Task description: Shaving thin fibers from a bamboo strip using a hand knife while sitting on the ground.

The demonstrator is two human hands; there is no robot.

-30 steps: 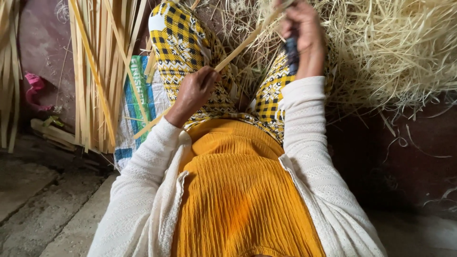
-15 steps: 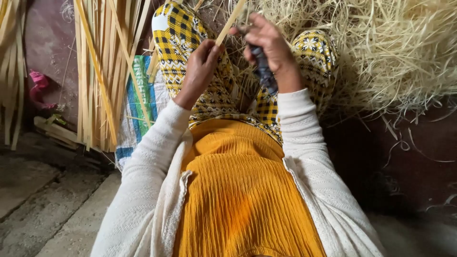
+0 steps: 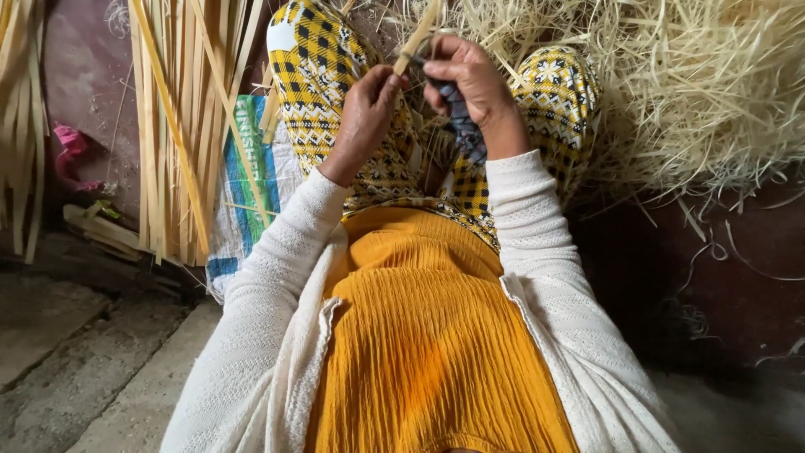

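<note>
Nearest the camera is the orange ribbed top (image 3: 436, 335) with the cream cardigan sleeves (image 3: 537, 252) running up to both hands, which sit close together over the yellow checked skirt (image 3: 319, 75). The left hand (image 3: 365, 113) pinches the pale bamboo strip (image 3: 417, 38) low down between thumb and fingers. The right hand (image 3: 470, 80) is wrapped around a knife with a dark cloth-bound handle (image 3: 459, 122), right up against the strip. A second ago the right hand was stretched out far and the strip ran long between the hands; now they've come together and the strip stands short and steep. Further out, bamboo slats (image 3: 172, 126) lean on the left over a striped woven sack (image 3: 247, 193) on the floor, with a pile of shavings (image 3: 696, 84) on the right.
</note>
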